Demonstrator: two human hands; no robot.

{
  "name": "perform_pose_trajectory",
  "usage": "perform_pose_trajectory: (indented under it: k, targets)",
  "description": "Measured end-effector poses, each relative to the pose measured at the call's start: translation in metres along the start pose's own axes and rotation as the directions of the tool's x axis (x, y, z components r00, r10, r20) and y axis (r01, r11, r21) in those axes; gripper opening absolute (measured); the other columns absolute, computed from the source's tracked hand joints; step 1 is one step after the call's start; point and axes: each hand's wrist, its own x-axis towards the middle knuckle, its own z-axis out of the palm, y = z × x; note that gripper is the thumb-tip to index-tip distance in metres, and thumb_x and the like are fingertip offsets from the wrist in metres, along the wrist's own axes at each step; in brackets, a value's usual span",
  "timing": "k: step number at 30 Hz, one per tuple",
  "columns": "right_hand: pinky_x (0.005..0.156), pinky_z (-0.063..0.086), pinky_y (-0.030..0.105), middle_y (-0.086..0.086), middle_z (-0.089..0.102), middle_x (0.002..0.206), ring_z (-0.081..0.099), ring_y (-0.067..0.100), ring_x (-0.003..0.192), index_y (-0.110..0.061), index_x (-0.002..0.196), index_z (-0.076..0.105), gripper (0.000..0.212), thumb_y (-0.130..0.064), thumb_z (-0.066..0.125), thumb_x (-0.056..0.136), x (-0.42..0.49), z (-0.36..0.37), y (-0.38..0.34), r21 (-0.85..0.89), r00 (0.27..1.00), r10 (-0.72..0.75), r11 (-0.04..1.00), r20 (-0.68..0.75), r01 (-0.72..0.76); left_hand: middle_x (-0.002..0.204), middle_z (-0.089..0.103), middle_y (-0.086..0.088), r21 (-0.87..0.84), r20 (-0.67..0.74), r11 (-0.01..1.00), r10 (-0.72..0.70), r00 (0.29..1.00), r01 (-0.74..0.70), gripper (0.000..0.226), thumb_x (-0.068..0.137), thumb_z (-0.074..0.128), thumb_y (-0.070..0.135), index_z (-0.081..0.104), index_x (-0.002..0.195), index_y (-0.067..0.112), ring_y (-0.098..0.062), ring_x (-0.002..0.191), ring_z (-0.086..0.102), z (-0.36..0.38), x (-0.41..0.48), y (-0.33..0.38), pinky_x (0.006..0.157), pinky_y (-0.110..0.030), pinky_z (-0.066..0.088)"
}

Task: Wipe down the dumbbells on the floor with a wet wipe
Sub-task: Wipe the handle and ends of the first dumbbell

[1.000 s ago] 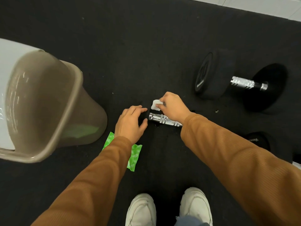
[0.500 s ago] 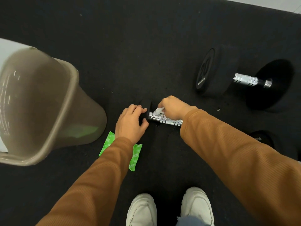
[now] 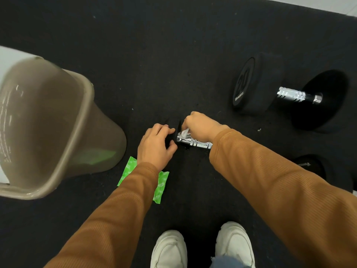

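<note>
A small dumbbell [image 3: 195,142] with a chrome handle and black ends lies on the black floor mat in front of me. My left hand [image 3: 156,145] curls around its left black end and steadies it. My right hand [image 3: 199,124] pinches a white wet wipe [image 3: 185,131] and presses it on the left part of the chrome handle. My right sleeve hides the dumbbell's right end. A large black dumbbell [image 3: 270,89] with a chrome handle lies to the upper right.
A beige waste bin [image 3: 63,132] stands at the left. A green wet-wipe pack [image 3: 162,182] lies on the mat under my left forearm. Another black dumbbell end [image 3: 311,167] shows at the right, partly behind my right arm. My white shoes [image 3: 170,248] are at the bottom.
My right hand brought the wipe down from above the black end onto the chrome handle and turned over it. My left hand stayed on the dumbbell's end.
</note>
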Motion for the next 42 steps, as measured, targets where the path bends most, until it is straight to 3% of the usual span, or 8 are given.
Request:
perform_pose_trajectory:
  k: [8, 18, 27, 42]
  targets:
    - [0.088, 0.049, 0.037, 0.011, 0.058, 0.116, 0.054, 0.026, 0.107, -0.015, 0.119, 0.062, 0.038, 0.001, 0.047, 0.089, -0.001, -0.002, 0.000, -0.055, 1.000, -0.024, 0.998, 0.009, 0.025, 0.112, 0.059, -0.001, -0.011, -0.026, 1.000, 0.011, 1.000, -0.012, 0.031, 0.080, 0.066, 0.016, 0.065, 0.111, 0.017, -0.020, 0.101, 0.055, 0.001, 0.000, -0.003, 0.078, -0.030, 0.046]
    - [0.089, 0.045, 0.034, 0.009, 0.049, 0.125, 0.048, 0.026, 0.112, -0.019, 0.124, 0.059, 0.041, 0.000, 0.054, 0.088, -0.006, 0.007, -0.007, -0.141, 0.995, -0.101, 0.985, 0.003, 0.100, 0.111, 0.059, -0.003, -0.004, -0.036, 1.000, 0.023, 0.999, -0.023, 0.031, 0.079, 0.066, 0.015, 0.065, 0.110, 0.015, -0.023, 0.099, 0.057, 0.003, 0.000, -0.005, 0.080, -0.036, 0.049]
    - [0.089, 0.042, 0.030, 0.006, 0.045, 0.129, 0.041, 0.022, 0.116, -0.008, 0.126, 0.053, 0.039, -0.002, 0.056, 0.088, -0.017, 0.012, -0.012, -0.202, 0.991, -0.127, 0.972, -0.036, 0.117, 0.115, 0.057, -0.002, 0.004, 0.004, 1.000, 0.017, 1.000, -0.017, 0.033, 0.082, 0.064, 0.018, 0.062, 0.115, 0.016, -0.022, 0.103, 0.054, 0.001, 0.001, -0.003, 0.086, -0.037, 0.048]
    - [0.090, 0.041, 0.030, 0.007, 0.044, 0.129, 0.042, 0.022, 0.115, -0.007, 0.126, 0.053, 0.039, -0.002, 0.056, 0.087, -0.018, 0.012, -0.015, -0.157, 0.992, -0.123, 0.981, -0.029, 0.117, 0.118, 0.055, -0.002, 0.015, 0.015, 1.000, 0.007, 1.000, -0.007, 0.035, 0.084, 0.062, 0.019, 0.060, 0.118, 0.017, -0.020, 0.107, 0.052, 0.000, 0.002, -0.002, 0.090, -0.036, 0.046]
